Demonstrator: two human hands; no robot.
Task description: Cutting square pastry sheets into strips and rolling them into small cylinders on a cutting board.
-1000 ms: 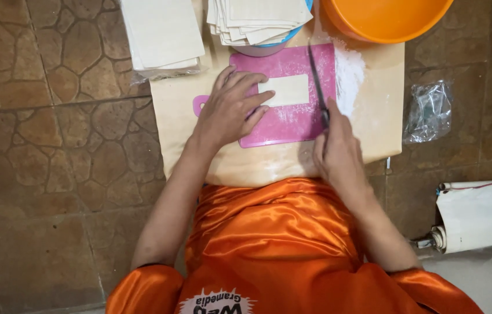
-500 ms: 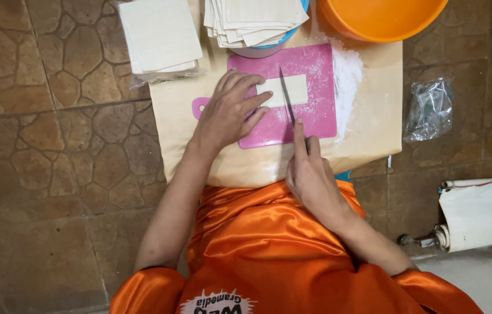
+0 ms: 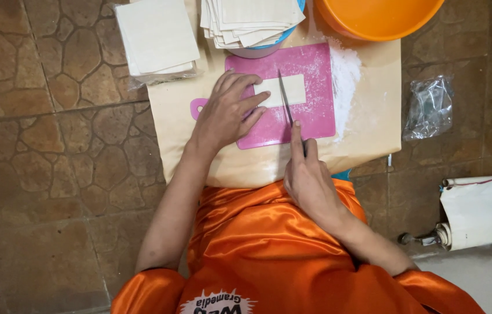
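A crumpled clear plastic bag (image 3: 427,108) lies on the stone floor right of the low table (image 3: 368,134). The knife (image 3: 285,100) has moved left since a second ago and now crosses the pale dough strip (image 3: 283,91) on the pink cutting board (image 3: 312,116). The right hand (image 3: 310,180) grips its handle; the left hand (image 3: 227,111) presses spread fingers on the strip's left end.
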